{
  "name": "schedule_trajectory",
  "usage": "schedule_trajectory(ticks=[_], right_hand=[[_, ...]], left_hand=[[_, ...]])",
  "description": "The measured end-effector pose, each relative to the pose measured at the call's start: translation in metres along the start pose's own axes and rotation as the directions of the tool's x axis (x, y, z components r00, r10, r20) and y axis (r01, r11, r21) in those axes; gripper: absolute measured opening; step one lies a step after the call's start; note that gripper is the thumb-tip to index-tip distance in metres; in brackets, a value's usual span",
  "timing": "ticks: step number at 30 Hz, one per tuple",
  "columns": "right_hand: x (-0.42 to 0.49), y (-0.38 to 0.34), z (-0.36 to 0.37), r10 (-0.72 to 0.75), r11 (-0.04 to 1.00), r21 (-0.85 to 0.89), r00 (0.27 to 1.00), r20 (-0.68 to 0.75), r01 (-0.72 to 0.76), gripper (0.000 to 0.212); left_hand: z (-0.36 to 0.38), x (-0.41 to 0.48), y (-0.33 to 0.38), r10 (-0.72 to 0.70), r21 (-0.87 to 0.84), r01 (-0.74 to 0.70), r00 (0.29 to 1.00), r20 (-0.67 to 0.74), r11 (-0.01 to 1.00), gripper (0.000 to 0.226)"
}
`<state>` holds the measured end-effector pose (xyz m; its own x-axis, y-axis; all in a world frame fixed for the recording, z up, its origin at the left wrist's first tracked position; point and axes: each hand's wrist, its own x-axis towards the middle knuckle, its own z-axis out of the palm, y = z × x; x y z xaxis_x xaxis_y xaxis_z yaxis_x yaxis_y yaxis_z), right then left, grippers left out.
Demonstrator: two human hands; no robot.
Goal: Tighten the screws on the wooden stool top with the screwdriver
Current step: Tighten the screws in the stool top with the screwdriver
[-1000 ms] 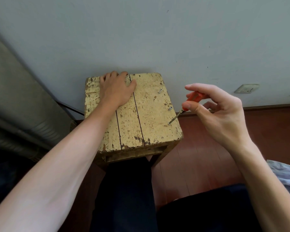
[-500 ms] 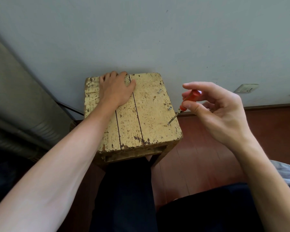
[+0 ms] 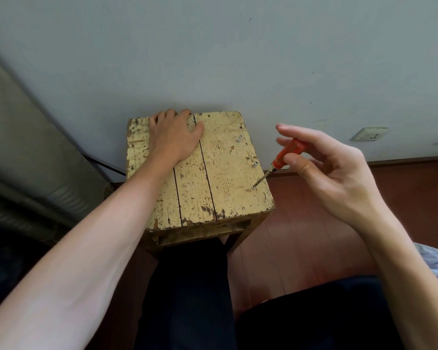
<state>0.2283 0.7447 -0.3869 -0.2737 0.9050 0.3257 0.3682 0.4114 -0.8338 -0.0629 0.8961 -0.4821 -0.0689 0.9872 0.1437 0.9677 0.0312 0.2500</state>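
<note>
grip: fingers (image 3: 296,164) of the right hand (image 3: 339,178) pinch the screwdriver (image 3: 288,152) handle.
tip: on the nearest screw (image 3: 253,187), right edge of the stool top (image 3: 225,173).
left hand (image 3: 173,137): flat, fingers relaxed, bracing the top.
step: probably tightening this screw; next needs downward pressure with twisting.
count: three screws (image 3: 239,138), one screwdriver.

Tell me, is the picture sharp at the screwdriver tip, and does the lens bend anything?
Head view: the screwdriver tip and the screw it meets are sharp, without motion blur. Head view: light on the stool top is soft, no glare. Head view: the wide lens seems to bow the grey duct at left; the lower left is dark.
</note>
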Motion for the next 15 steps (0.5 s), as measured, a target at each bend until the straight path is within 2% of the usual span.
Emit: schedule_trajectory(ticks=[6, 10, 15], right_hand=[[0.005, -0.001, 0.002, 0.001, 0.998, 0.061, 0.999, 0.044, -0.004, 0.043], [0.007, -0.004, 0.010, 0.002, 0.998, 0.061, 0.999, -0.053, 0.001, 0.045], [0.009, -0.004, 0.019, 0.050, 0.998, 0.038, 0.979, -0.197, -0.043, 0.058]], left_hand=[[0.001, 0.000, 0.000, -0.001, 0.003, 0.001, 1.000, -0.002, 1.000, 0.069], [0.001, 0.000, -0.001, 0.002, 0.005, -0.002, 1.000, -0.003, 1.000, 0.069], [0.001, 0.001, -0.001, 0.002, 0.006, -0.002, 1.000, -0.003, 1.000, 0.068]])
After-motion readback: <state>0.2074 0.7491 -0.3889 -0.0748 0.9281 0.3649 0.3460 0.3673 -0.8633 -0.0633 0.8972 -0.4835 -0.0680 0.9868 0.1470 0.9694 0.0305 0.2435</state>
